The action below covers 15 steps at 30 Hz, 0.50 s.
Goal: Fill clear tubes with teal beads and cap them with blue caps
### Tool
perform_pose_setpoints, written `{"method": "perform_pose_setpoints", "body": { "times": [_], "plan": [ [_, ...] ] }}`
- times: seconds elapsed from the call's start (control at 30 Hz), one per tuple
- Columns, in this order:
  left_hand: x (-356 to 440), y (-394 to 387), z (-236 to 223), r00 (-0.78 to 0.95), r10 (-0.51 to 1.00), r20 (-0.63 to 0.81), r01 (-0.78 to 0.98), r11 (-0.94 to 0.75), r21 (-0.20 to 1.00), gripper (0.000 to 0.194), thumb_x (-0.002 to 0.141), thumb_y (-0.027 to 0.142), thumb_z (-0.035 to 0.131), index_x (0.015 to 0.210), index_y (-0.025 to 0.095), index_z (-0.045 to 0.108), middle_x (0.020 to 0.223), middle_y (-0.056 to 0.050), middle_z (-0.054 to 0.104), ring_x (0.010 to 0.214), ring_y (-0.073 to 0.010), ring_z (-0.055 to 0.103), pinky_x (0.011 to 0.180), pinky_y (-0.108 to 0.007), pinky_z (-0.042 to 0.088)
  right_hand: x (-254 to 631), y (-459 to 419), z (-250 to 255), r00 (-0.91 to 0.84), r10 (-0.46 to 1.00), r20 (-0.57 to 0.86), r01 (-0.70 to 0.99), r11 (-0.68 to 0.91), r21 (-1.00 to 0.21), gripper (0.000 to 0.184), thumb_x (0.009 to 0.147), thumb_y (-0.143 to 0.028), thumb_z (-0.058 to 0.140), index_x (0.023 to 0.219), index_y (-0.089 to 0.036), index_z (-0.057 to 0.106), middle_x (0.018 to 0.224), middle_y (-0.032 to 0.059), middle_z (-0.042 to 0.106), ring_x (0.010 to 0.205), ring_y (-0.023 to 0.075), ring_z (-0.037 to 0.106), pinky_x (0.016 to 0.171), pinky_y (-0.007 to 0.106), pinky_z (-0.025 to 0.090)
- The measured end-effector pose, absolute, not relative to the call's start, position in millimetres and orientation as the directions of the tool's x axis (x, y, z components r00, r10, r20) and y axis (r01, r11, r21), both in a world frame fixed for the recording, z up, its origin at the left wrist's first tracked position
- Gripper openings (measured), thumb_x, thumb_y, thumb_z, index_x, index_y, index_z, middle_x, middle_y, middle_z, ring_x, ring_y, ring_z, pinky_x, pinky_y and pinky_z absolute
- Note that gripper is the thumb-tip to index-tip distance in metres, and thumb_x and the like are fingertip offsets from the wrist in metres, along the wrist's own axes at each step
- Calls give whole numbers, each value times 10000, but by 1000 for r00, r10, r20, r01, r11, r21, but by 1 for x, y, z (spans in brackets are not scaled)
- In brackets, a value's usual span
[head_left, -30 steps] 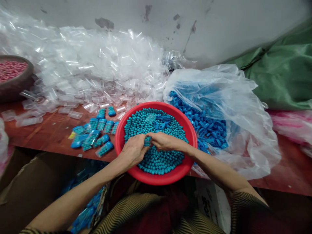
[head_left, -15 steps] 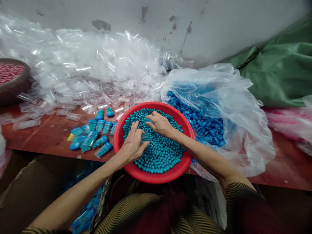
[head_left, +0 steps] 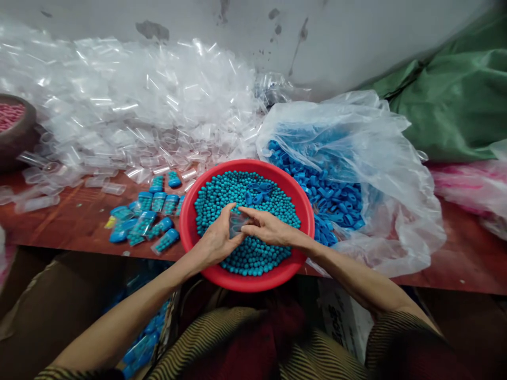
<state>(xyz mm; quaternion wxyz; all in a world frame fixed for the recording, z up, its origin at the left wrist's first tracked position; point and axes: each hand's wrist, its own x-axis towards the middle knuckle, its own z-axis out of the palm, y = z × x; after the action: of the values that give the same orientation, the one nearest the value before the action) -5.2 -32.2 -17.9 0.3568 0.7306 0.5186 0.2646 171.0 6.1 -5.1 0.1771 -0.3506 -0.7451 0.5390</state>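
Note:
A red basin (head_left: 186, 219) full of small turquoise beads (head_left: 253, 258) stands in front of me. Over the beads, my left hand (head_left: 217, 237) grips a clear plastic container (head_left: 236, 224) between thumb and fingers. My right hand (head_left: 269, 227) meets it from the right, its bent fingertips at the container. Whatever those fingertips may pinch is hidden. A few blue caps (head_left: 258, 193) lie on the beads behind my hands. Left of the basin are several bead-filled containers with blue caps (head_left: 142, 228).
A heap of clear containers (head_left: 138, 105) runs along the wall. Right of the basin, a plastic bag (head_left: 396, 211) spills blue caps (head_left: 332, 195). A bowl of pink pieces (head_left: 24, 137) sits far left, a green sheet (head_left: 455, 111) far right. Below the table edge are more filled packs (head_left: 146, 338).
My right hand has come down from the far part of the basin to the container in my left hand, uncovering the blue caps on the beads. The view has shifted slightly.

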Motion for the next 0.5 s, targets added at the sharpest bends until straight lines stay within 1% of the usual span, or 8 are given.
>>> {"method": "perform_pose_setpoints", "body": {
  "times": [0.07, 0.13, 0.17, 0.23, 0.3, 0.33, 0.4, 0.5],
  "plan": [
    [-8, -34, -9, 310, 949, -49, 624, -165, 763, 492, 788, 330, 527, 1226, 154, 392, 1047, -109, 620, 927, -233, 629, 820, -386, 500, 172, 1, -5, -632, 767, -112, 399, 198, -895, 383, 874, -220, 476, 1252, -174, 510, 955, 43, 649, 786, 150, 589, 751, 304, 488],
    [-14, -36, -1, 257, 965, -58, 684, -138, 716, 487, 767, 340, 545, 1203, 160, 424, 1034, -98, 622, 920, -236, 625, 823, -388, 494, 176, -6, -1, -604, 793, -79, 471, 276, -838, 331, 873, -211, 484, 1190, -167, 568, 979, 60, 657, 841, 165, 599, 799, 322, 479],
    [-19, -36, 2, 218, 974, -58, 707, -117, 697, 505, 757, 350, 552, 1206, 159, 421, 1018, -92, 621, 905, -234, 625, 815, -386, 494, 179, -11, 0, -648, 758, -70, 482, 337, -809, 293, 868, -208, 498, 1136, -163, 606, 982, 67, 661, 866, 171, 602, 819, 324, 473],
    [-27, -35, 6, 181, 979, -94, 735, -71, 674, 532, 755, 383, 548, 1215, 154, 410, 951, -72, 621, 854, -227, 626, 788, -378, 494, 185, -22, 1, -827, 553, -103, 412, 471, -780, 250, 865, -193, 510, 1069, -167, 651, 977, 70, 667, 898, 168, 606, 834, 298, 468],
    [-33, -33, 6, 190, 968, -163, 749, -35, 661, 545, 763, 409, 533, 1220, 142, 400, 893, -58, 618, 817, -225, 626, 774, -372, 492, 187, -32, -4, -942, 297, -153, 300, 550, -779, 296, 869, -143, 487, 1119, -183, 641, 1031, 72, 656, 934, 150, 603, 839, 254, 465],
    [-34, -32, 5, 191, 963, -192, 758, -20, 652, 549, 770, 414, 522, 1226, 135, 393, 893, -61, 617, 820, -227, 627, 776, -372, 489, 186, -34, -9, -960, 226, -166, 269, 577, -772, 344, 867, -113, 474, 1170, -193, 617, 1085, 74, 637, 970, 145, 594, 855, 240, 458],
    [-34, -30, 2, 162, 960, -228, 789, 12, 614, 551, 788, 408, 495, 1241, 119, 373, 925, -80, 618, 850, -240, 630, 783, -372, 485, 181, -32, -21, -964, 194, -180, 264, 637, -724, 417, 845, -65, 467, 1222, -199, 585, 1152, 85, 599, 1016, 149, 575, 868, 234, 452],
    [-29, -26, -3, 119, 964, -239, 859, 21, 512, 532, 803, 367, 475, 1251, 106, 358, 969, -111, 616, 928, -268, 629, 803, -379, 479, 170, -13, -40, -942, 235, -240, 335, 707, -623, 395, 828, -61, 469, 1179, -177, 609, 1116, 101, 589, 922, 158, 595, 788, 244, 479]
  ]
}}
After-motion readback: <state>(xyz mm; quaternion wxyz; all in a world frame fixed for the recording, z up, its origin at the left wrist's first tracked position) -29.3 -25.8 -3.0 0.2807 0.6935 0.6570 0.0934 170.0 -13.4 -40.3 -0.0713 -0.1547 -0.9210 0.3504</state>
